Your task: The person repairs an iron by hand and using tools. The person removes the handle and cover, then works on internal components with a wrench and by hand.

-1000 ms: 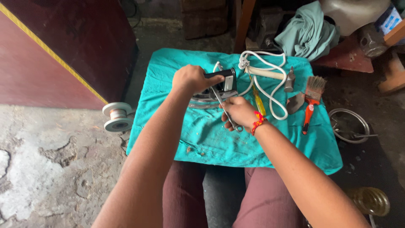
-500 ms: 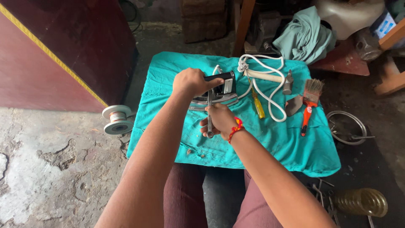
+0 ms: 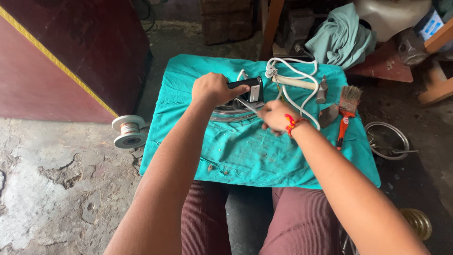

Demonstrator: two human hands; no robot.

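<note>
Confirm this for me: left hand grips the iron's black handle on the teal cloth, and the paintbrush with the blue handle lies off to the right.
Not quite. The head view shows the paintbrush has an orange handle, not blue. The rest holds: the left hand grips the iron by its black handle on the teal cloth.

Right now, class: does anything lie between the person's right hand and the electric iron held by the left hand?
Nothing visible does. The right hand is beside the iron, holding a thin tool against it, while the left hand grips the iron's handle. The white cord lies behind.
</note>
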